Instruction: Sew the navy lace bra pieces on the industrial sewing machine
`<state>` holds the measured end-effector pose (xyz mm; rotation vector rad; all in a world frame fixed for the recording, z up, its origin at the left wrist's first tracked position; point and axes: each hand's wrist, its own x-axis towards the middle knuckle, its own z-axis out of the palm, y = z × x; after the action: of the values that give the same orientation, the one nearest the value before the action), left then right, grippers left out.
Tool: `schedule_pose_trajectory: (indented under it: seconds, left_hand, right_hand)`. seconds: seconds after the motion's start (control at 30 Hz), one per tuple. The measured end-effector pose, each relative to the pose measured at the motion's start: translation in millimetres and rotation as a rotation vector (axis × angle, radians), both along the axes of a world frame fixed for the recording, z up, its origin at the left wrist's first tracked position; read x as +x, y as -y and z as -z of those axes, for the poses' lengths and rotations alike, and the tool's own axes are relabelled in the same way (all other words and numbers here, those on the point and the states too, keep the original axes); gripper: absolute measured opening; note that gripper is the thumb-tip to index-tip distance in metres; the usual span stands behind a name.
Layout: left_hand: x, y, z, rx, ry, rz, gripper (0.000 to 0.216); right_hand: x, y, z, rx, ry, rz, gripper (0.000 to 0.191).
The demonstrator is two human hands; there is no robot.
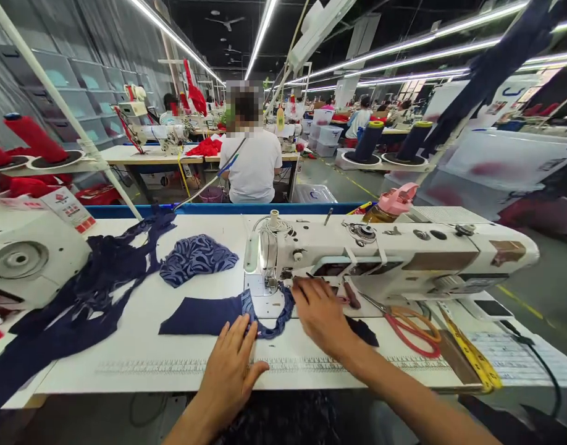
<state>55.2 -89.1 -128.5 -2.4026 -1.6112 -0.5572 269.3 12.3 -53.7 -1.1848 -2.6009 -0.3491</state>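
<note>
My left hand (232, 355) lies palm down with fingers stretched out, resting on the near edge of a navy fabric piece (200, 315) with a patterned strip. From that strip a gathered navy band (278, 321) curves round to the needle area of the white sewing machine (320, 247). Beside the presser foot (271, 284) is my right hand (323, 312), its fingers bent down at the band's right edge. Its thumb and whatever the fingertips hold are hidden. A patterned blue fabric piece (197, 258) lies crumpled behind the navy one.
Red-handled scissors (413, 334), a yellow tape measure (473, 352) and a dark scrap (362, 332) lie to the right. Navy cloth (98, 272) drapes across the left side. A pink-lidded bottle (392, 201) stands behind the machine. Ahead sits a person in white (251, 161).
</note>
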Motion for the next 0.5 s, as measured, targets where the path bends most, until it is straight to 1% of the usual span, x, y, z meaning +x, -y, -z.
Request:
schedule_pose_trajectory:
  seconds: [0.07, 0.1, 0.13, 0.17, 0.23, 0.37, 0.5]
  left_hand:
    - [-10, -11, -1.1, 0.035, 0.034, 0.008, 0.048]
    - [-14, -18, -1.0, 0.051, 0.045, 0.007, 0.045]
    - [-17, -25, -0.5, 0.061, 0.05, 0.004, 0.043]
    - [-19, -32, 0.1, 0.059, 0.047, 0.005, 0.043]
    - [-19, -44, 1.4, 0.038, 0.029, 0.025, 0.046]
    - [-8, -61, -1.9, -0.029, -0.024, 0.122, 0.045]
    - [0, -73, -10.8, -0.111, -0.064, 0.192, 0.05]
  right_hand:
    - [-6, 8, 13.9, -0.034, -0.14, -0.277, 0.033]
    - [-9, 10, 20.2, -0.067, -0.181, -0.379, 0.028]
    - [-11, 12, 25.8, -0.097, -0.206, -0.438, 0.022]
    - [-12, 11, 30.3, -0.118, -0.222, -0.456, 0.016]
    - [-11, 7, 35.8, -0.144, -0.242, -0.424, 0.009]
    - [-3, -11, 37.7, -0.173, -0.262, -0.331, 0.018]
    - [-2, -25, 43.3, -0.153, -0.264, -0.292, 0.023]
